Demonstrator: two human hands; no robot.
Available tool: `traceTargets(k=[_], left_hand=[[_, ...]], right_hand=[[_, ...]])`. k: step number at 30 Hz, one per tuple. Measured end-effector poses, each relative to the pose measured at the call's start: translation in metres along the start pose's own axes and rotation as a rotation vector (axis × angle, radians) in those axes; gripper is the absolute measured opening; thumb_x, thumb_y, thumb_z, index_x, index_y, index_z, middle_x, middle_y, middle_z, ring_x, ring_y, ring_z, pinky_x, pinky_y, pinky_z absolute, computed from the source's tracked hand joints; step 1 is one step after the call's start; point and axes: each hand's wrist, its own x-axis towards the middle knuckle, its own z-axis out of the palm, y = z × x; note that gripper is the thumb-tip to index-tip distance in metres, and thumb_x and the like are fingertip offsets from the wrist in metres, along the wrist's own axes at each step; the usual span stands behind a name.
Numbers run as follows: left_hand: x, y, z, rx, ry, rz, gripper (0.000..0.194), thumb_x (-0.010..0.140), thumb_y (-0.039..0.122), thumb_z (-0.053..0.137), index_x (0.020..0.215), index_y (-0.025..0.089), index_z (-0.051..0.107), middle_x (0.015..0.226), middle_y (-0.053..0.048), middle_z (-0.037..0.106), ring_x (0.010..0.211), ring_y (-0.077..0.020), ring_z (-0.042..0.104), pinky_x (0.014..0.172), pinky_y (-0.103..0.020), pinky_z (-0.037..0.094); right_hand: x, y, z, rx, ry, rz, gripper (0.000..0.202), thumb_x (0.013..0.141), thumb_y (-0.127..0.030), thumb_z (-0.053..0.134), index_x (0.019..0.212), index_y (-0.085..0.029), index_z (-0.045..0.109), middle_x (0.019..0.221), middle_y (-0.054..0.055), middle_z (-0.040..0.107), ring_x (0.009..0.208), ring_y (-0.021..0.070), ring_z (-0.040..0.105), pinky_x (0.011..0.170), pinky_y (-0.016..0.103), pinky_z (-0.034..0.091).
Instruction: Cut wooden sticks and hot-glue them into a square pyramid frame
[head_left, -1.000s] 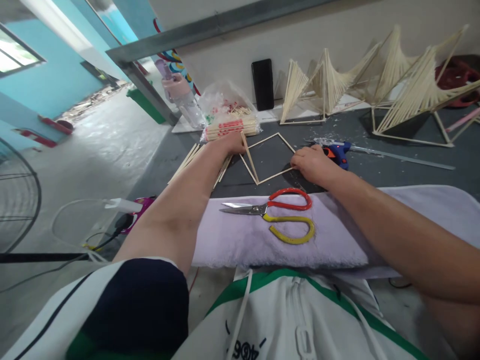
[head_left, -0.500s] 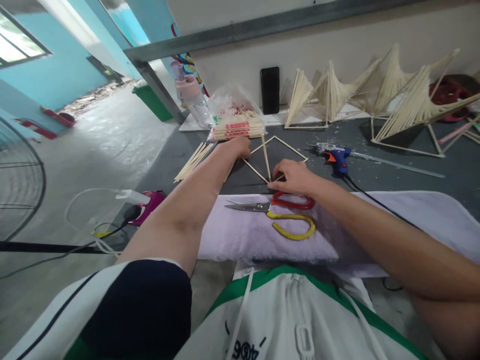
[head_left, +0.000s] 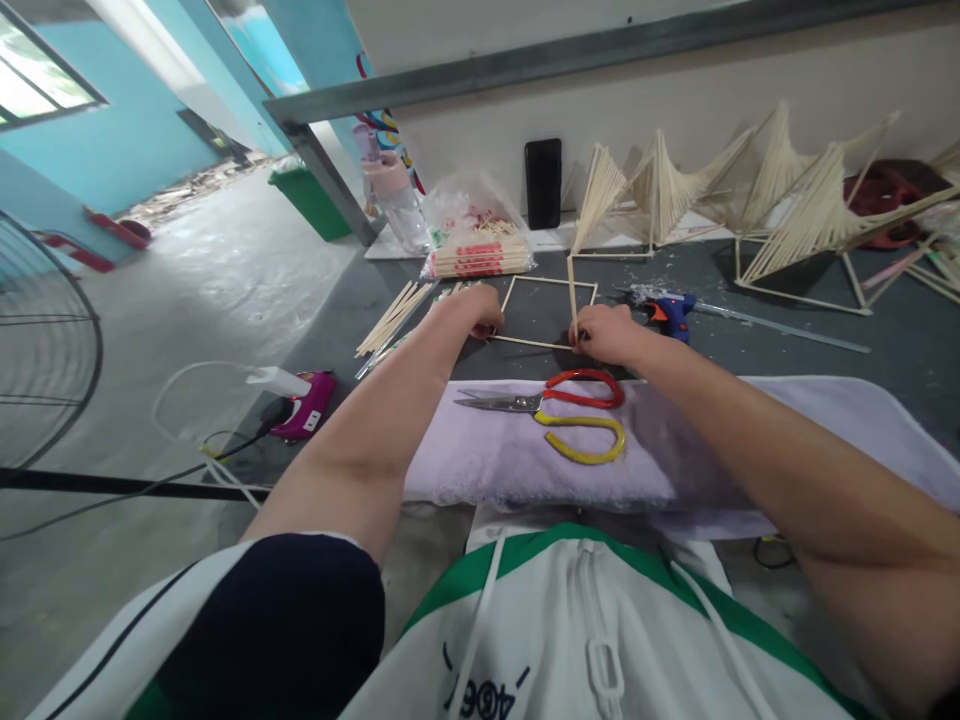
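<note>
A square frame of thin wooden sticks point(head_left: 555, 281) lies flat on the dark table, with one upright stick point(head_left: 572, 285) standing at its near right corner. My left hand point(head_left: 484, 308) is closed on the frame's near left corner, fingertips partly hidden. At the near right corner, the fingers of my right hand point(head_left: 604, 333) pinch the frame around the foot of the upright stick. Scissors point(head_left: 536, 403) with a red and a yellow handle lie on the lilac towel just below my hands. To the right of my right hand rests a blue glue gun point(head_left: 673, 315).
Loose sticks point(head_left: 394, 318) lie left of my left hand. Behind stand a bag of sticks point(head_left: 480, 258), a bottle point(head_left: 394, 195) and a black phone point(head_left: 543, 183). Finished-looking stick models point(head_left: 810, 200) occupy the back right. A pink power socket point(head_left: 306, 405) sits at the left edge.
The stick frame has turned from a diamond position to lying square with the table edge. My right hand moved right and slightly away with its corner; my left hand moved slightly nearer to me.
</note>
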Motion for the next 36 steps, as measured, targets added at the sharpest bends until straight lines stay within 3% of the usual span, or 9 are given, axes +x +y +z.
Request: traceTargets(k=[3,6,9,11,15,22,31,36], left_hand=[[-0.018,-0.005,0.008,-0.099,-0.021,-0.002,0.015,0.069,0.003,0.075,0.06,0.014,0.069,0.065,-0.014,0.07,0.077,-0.0346,0.077,0.077,-0.044,0.061],[-0.029,-0.016,0.009,-0.081,0.001,0.04,0.009,0.077,0.007,0.073,0.08,0.014,0.077,0.074,-0.01,0.074,0.078,-0.0273,0.077,0.076,-0.036,0.061],[-0.027,-0.03,0.007,-0.013,0.191,0.223,0.036,0.08,0.009,0.072,0.112,0.022,0.08,0.1,-0.005,0.079,0.089,-0.0201,0.075,0.081,-0.028,0.059],[-0.021,-0.039,0.009,0.079,0.314,0.391,0.043,0.08,0.008,0.071,0.118,0.025,0.08,0.114,-0.002,0.077,0.104,-0.0192,0.073,0.092,-0.028,0.057],[-0.006,-0.054,0.02,0.189,0.32,0.622,0.033,0.083,0.007,0.065,0.107,0.022,0.081,0.117,-0.005,0.072,0.117,-0.0203,0.067,0.107,-0.031,0.051],[0.002,-0.074,0.036,0.055,0.323,0.843,0.025,0.087,0.003,0.059,0.099,0.019,0.075,0.109,-0.005,0.068,0.107,-0.0164,0.064,0.101,-0.029,0.05],[0.005,-0.076,0.04,-0.052,0.315,0.937,0.017,0.085,0.005,0.062,0.091,0.019,0.071,0.105,-0.004,0.066,0.105,-0.0167,0.062,0.098,-0.03,0.05],[0.004,-0.074,0.043,-0.059,0.285,0.963,0.015,0.084,0.006,0.063,0.089,0.019,0.069,0.102,-0.003,0.064,0.098,-0.0159,0.062,0.094,-0.03,0.051]], right_hand=[[0.0,0.027,0.002,0.062,0.029,-0.075,0.011,0.087,-0.019,0.075,0.092,-0.021,0.084,0.115,0.009,0.08,0.113,0.0261,0.068,0.084,0.033,0.045],[0.003,0.046,0.003,0.13,0.038,-0.121,0.008,0.087,-0.026,0.078,0.091,-0.023,0.084,0.106,0.006,0.079,0.103,0.0235,0.069,0.085,0.031,0.049],[0.006,0.047,0.004,0.191,0.029,-0.151,0.014,0.084,-0.027,0.081,0.097,-0.023,0.085,0.106,0.006,0.078,0.103,0.0227,0.069,0.089,0.03,0.052],[0.006,0.039,0.007,0.216,0.021,-0.149,0.023,0.083,-0.025,0.081,0.106,-0.021,0.085,0.114,0.007,0.077,0.104,0.0224,0.07,0.092,0.03,0.054],[0.005,0.023,0.013,0.225,0.028,-0.115,0.02,0.084,-0.019,0.076,0.102,-0.02,0.085,0.116,0.008,0.076,0.105,0.022,0.072,0.096,0.031,0.055],[0.01,0.029,0.016,0.365,0.174,-0.08,0.017,0.087,-0.023,0.068,0.093,-0.023,0.084,0.102,0.003,0.082,0.1,0.0232,0.075,0.097,0.035,0.056],[0.017,0.063,0.03,0.337,0.253,-0.166,0.015,0.085,-0.025,0.068,0.087,-0.024,0.082,0.1,0.006,0.081,0.106,0.0271,0.074,0.104,0.043,0.056],[0.017,0.069,0.031,0.329,0.272,-0.142,0.016,0.084,-0.025,0.068,0.088,-0.024,0.084,0.101,0.007,0.08,0.109,0.0283,0.072,0.107,0.045,0.055]])
